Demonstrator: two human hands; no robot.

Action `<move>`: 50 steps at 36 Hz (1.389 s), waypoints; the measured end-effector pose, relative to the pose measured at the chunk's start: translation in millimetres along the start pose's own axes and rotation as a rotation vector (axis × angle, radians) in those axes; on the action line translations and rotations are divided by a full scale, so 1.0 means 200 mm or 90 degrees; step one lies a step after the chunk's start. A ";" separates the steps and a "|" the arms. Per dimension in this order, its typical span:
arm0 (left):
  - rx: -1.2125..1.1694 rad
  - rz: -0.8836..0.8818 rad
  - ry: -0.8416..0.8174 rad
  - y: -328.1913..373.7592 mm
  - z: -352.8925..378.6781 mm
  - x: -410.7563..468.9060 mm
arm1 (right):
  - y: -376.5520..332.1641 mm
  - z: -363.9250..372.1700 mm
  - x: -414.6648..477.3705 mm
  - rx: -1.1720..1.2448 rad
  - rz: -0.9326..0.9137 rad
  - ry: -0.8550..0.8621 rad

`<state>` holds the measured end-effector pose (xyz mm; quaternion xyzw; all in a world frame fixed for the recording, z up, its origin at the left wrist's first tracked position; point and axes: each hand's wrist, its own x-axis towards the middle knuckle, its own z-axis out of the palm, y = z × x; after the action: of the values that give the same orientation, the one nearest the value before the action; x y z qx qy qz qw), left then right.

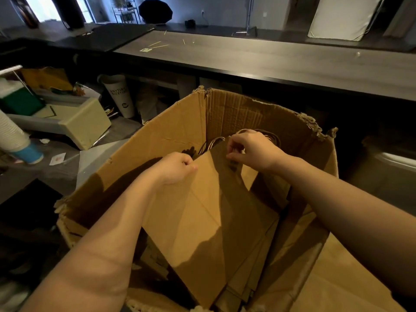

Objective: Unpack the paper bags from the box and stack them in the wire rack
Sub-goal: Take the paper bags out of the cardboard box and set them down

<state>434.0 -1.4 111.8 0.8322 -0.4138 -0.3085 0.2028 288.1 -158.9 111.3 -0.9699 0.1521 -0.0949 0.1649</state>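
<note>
Left grip (pixel 177 167) is pinching the top edge of a flat paper bag (pixel 202 221), right grip (pixel 252 152) is pinching that same edge further right, bag's leaning inside the torn cardboard box (pixel 180 122), center frame.

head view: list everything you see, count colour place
cardboard box: one, brown, centre foreground, open, rim torn
paper bags: a stack, number unclear, brown, lying in the box
handles: several, pale twisted loops, far end of the bags
counter: one, dark, long, behind the box
sticks: a few, pale, scattered on the counter
tall cup: one, white with black print, left of the box
cup stack: one, white with a blue end, left edge
cream case: one, cream, left, among clutter
left hand: one, grips the top bag's upper edge
right hand: one, pinches the same edge near the handles
</note>
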 end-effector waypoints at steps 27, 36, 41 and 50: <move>-0.169 0.147 0.382 0.08 -0.13 -0.12 | -0.01 -0.12 -0.01 0.150 0.231 0.509; -0.324 0.108 0.421 0.07 -0.13 -0.16 | -0.06 -0.22 -0.18 0.409 0.291 0.513; -0.409 0.084 0.411 0.14 -0.07 -0.19 | -0.16 -0.26 -0.38 0.771 0.319 0.423; -0.429 0.058 0.406 0.26 0.01 -0.26 | -0.26 -0.24 -0.73 0.863 0.236 0.297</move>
<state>379.5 10.8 159.1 0.7543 -0.2437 -0.1450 0.5921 153.4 -78.8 154.4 -0.5682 0.2521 -0.3424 0.7045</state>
